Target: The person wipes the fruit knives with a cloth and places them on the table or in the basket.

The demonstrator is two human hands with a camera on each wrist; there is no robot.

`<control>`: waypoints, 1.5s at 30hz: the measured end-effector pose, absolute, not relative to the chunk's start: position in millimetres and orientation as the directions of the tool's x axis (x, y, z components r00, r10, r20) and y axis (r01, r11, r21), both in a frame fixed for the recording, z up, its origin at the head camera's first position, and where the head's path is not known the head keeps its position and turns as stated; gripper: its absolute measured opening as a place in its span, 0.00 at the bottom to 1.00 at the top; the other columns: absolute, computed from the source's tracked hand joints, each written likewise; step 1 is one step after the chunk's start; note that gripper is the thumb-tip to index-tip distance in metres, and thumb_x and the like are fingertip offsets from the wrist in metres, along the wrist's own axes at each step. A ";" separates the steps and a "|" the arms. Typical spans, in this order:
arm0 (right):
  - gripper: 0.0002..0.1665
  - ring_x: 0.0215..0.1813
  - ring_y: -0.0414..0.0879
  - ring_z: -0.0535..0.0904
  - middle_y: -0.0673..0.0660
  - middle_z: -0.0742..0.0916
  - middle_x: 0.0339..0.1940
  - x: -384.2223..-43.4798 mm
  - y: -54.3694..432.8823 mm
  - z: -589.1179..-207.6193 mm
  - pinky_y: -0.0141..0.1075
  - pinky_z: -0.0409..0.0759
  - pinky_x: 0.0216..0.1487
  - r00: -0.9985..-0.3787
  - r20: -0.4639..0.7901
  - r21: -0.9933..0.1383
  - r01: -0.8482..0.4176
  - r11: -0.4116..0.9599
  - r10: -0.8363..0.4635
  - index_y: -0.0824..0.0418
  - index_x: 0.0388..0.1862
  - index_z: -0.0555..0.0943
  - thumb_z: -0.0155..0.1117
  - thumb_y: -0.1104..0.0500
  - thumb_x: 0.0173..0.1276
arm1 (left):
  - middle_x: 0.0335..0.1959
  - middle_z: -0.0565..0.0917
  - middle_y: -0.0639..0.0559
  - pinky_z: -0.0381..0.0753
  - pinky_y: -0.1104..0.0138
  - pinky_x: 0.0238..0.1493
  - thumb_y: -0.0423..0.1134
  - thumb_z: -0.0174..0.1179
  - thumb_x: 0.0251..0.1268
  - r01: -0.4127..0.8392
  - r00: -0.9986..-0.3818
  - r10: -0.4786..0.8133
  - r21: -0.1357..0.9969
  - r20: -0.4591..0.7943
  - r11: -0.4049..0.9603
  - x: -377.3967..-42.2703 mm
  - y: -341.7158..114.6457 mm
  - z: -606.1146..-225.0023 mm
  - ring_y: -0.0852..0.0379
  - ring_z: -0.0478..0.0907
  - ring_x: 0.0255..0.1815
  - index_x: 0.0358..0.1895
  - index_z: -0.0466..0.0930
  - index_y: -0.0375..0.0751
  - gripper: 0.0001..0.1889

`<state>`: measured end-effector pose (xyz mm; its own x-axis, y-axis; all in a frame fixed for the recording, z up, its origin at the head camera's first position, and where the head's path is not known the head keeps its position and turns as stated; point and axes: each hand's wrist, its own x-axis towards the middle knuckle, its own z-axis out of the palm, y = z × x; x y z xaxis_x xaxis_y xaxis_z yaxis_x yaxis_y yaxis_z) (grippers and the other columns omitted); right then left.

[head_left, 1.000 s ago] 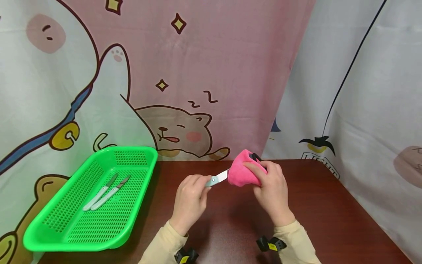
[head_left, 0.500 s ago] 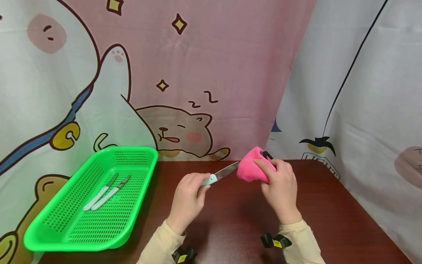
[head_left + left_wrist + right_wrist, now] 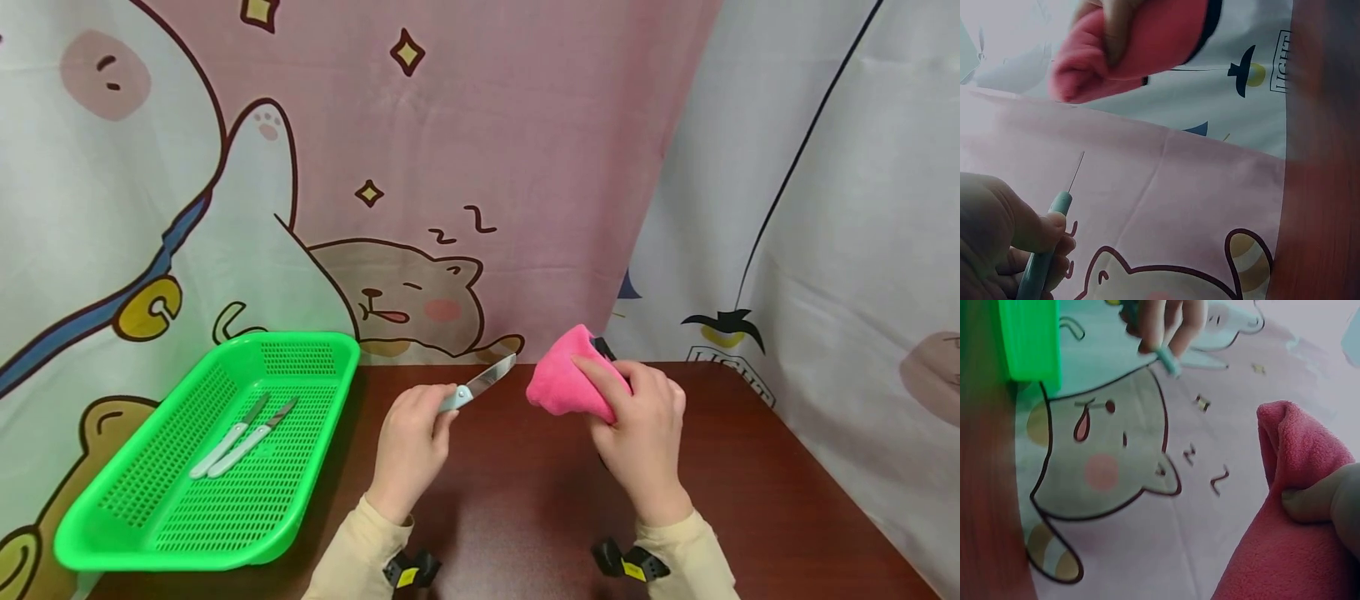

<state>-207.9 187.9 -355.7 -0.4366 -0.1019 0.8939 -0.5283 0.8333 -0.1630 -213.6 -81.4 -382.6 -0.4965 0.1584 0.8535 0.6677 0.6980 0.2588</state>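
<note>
A small knife with a pale blue-green handle [image 3: 452, 401] is held by my left hand [image 3: 411, 446], its metal blade [image 3: 491, 375] pointing up and to the right. In the left wrist view the thumb presses the handle [image 3: 1041, 262] and the blade is seen nearly edge-on. My right hand [image 3: 641, 437] grips a folded pink cloth [image 3: 566, 379] with a dark strip along one edge. A gap separates the blade tip from the cloth. The right wrist view shows the thumb [image 3: 1316, 503] lying on the fuzzy cloth [image 3: 1291, 550].
On the left of the brown table [image 3: 517, 500] stands a green plastic basket [image 3: 281, 533]. Two knives with white handles [image 3: 238, 450] lie side by side in it. A curtain printed with cartoon animals [image 3: 525, 167] hangs behind the table and along its right side.
The blade, touching or partly inside the cloth before, is now apart from it. My left hand has moved left with the knife. The cloth went right, then slightly back left.
</note>
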 end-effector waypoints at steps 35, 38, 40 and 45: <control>0.29 0.44 0.57 0.77 0.61 0.82 0.43 -203.9 138.6 -384.6 0.53 0.73 0.40 -0.421 0.858 -0.063 -0.655 0.753 -0.294 0.45 0.53 0.86 0.74 0.64 0.49 | 0.32 0.82 0.47 0.81 0.60 0.37 0.23 0.69 0.47 0.690 -0.464 0.237 0.180 0.853 0.701 -203.7 -58.6 -388.2 0.51 0.78 0.33 0.41 0.82 0.38 0.16; 0.30 0.43 0.57 0.77 0.61 0.82 0.43 -206.4 139.2 -385.7 0.53 0.73 0.39 -0.407 0.868 -0.062 -0.657 0.751 -0.283 0.45 0.52 0.86 0.74 0.64 0.48 | 0.32 0.82 0.48 0.81 0.61 0.36 0.24 0.70 0.48 0.695 -0.459 0.236 0.181 0.857 0.696 -203.9 -58.3 -388.8 0.52 0.78 0.33 0.42 0.83 0.38 0.15; 0.30 0.43 0.56 0.77 0.61 0.82 0.43 -207.8 139.9 -386.2 0.52 0.73 0.38 -0.403 0.872 -0.064 -0.656 0.752 -0.278 0.45 0.52 0.86 0.74 0.64 0.48 | 0.32 0.82 0.48 0.81 0.61 0.36 0.25 0.71 0.49 0.696 -0.460 0.236 0.183 0.856 0.694 -203.9 -58.3 -388.8 0.52 0.78 0.33 0.42 0.83 0.38 0.15; 0.30 0.44 0.57 0.77 0.61 0.82 0.43 -211.1 144.7 -386.2 0.53 0.74 0.38 -0.422 0.868 -0.075 -0.634 0.770 -0.263 0.45 0.52 0.87 0.76 0.64 0.46 | 0.33 0.83 0.48 0.81 0.61 0.37 0.26 0.73 0.49 0.701 -0.454 0.243 0.176 0.857 0.691 -204.1 -58.6 -389.4 0.52 0.79 0.34 0.43 0.84 0.38 0.16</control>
